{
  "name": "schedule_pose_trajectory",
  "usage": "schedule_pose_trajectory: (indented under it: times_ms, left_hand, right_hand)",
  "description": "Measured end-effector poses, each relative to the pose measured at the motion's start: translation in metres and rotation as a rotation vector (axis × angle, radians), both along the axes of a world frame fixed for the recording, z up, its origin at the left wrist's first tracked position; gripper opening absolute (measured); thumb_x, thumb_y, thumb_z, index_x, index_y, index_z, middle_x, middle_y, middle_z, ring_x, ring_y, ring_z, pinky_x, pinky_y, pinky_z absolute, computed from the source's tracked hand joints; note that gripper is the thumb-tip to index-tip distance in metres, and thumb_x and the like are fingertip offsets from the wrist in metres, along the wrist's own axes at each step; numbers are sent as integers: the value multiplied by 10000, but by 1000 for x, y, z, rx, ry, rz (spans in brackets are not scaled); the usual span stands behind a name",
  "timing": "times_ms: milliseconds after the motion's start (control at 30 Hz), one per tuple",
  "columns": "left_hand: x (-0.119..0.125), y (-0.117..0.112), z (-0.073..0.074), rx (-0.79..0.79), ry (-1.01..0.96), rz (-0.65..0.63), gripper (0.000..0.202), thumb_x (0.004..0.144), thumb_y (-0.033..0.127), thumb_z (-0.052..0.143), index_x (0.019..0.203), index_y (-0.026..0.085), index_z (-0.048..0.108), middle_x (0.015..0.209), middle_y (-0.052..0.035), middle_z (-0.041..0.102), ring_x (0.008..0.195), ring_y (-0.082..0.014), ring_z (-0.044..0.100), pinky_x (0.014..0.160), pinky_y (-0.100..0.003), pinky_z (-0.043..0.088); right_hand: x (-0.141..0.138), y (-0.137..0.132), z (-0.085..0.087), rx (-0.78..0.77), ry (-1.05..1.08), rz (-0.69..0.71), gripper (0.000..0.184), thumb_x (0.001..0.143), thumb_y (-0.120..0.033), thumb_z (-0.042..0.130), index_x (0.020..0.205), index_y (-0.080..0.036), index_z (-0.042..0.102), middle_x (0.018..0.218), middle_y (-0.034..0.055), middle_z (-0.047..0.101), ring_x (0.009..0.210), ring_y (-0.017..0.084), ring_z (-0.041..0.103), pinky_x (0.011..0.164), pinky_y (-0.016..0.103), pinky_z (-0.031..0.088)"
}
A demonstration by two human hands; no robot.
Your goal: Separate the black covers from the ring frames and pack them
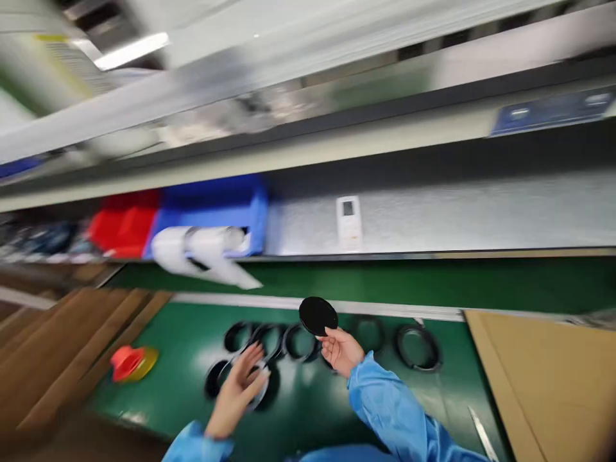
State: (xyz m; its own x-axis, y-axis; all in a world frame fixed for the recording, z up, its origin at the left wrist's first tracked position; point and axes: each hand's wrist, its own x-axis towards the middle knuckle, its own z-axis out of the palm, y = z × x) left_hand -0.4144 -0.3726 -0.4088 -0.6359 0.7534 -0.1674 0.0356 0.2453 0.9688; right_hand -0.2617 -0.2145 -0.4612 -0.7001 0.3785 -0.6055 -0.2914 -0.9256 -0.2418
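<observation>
My right hand [341,350] pinches a flat black disc [318,316] by its lower edge and holds it up above the green mat [308,410]. My left hand [238,388] is blurred by motion, fingers stretched out, over a ring with a clear centre [226,378] lying on the mat. Several black rings [269,339] lie in a row on the mat beyond both hands, and one more black ring [418,347] lies apart to the right. Both arms wear blue sleeves.
A green conveyor belt [433,282] runs behind the mat. Blue bin [216,205], red bin [122,224] and a white roll [202,253] sit at the back left. A red and yellow cap [129,362] lies left; brown cardboard [548,378] lies right. A white remote-like device [349,221] rests on the shelf.
</observation>
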Motion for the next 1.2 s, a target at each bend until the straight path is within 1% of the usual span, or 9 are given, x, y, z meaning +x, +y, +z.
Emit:
schedule_pose_trajectory:
  times_ms: [100,233,333,433,533,600,667,967,1200]
  left_hand:
    - [8,-62,10,247,-310,-15,1154,617,400,876,1542,400,186,1632,-81,232,1455,-364,304,1123,-495,382]
    - [-1,-97,11,539,-697,-28,1171,609,326,851,1550,392,157,1586,-87,340,1375,-385,433,1077,-510,435]
    - [-15,-125,10,661,-926,-78,1015,691,473,772,1541,328,236,1559,-130,385,1345,-420,459,962,-537,509]
    - [-28,-157,14,731,-1102,-132,881,764,634,642,1495,231,360,1532,-187,411,1336,-458,452,829,-501,555]
    - [-37,-185,19,687,-1248,-202,822,818,711,520,1452,195,436,1471,-216,475,1276,-468,508,699,-423,560]
    - [-37,-198,22,627,-1323,-242,830,826,755,466,1444,200,455,1414,-224,528,1187,-468,576,605,-373,542]
    - [-35,-206,23,583,-1367,-265,831,825,790,432,1434,227,472,1361,-217,570,1087,-460,631,536,-341,521]
    - [-33,-217,22,499,-1408,-367,841,820,811,428,1415,218,481,1251,-214,635,946,-445,686,507,-349,520]
    - [-31,-211,19,450,-1421,-363,885,850,812,341,1459,173,405,1254,-239,626,945,-425,689,540,-411,542]
  right_hand:
    - [-26,-95,22,-117,138,235,86,914,-138,635,884,-71,680,741,80,754,561,102,686,565,187,582]
    - [-40,-180,47,-86,328,556,261,867,-336,748,947,-95,690,955,95,764,685,101,717,611,179,586]
    - [-41,-212,52,234,382,841,438,805,-477,781,1082,-157,669,1151,101,712,772,132,723,587,204,577]
    - [-43,-214,46,749,206,1095,441,751,-545,783,939,-164,666,906,72,727,697,170,693,593,277,567]
    - [-50,-199,49,1459,-172,807,364,871,-553,625,833,-193,660,809,69,676,780,221,653,751,391,560]
    - [-58,-192,61,1801,-265,509,325,945,-496,526,1001,-226,698,1038,104,654,1036,269,597,942,462,499]
    - [-66,-192,76,1987,-187,389,328,976,-447,491,1194,-286,675,1294,101,543,1243,284,463,1062,493,413]
    - [-80,-207,85,2228,-53,495,391,1017,-475,384,1224,-331,682,1476,62,383,1382,333,239,1133,590,290]
    - [-74,-206,94,2115,14,534,570,1026,-558,229,1124,-258,703,1436,88,446,1385,306,261,1153,555,277]
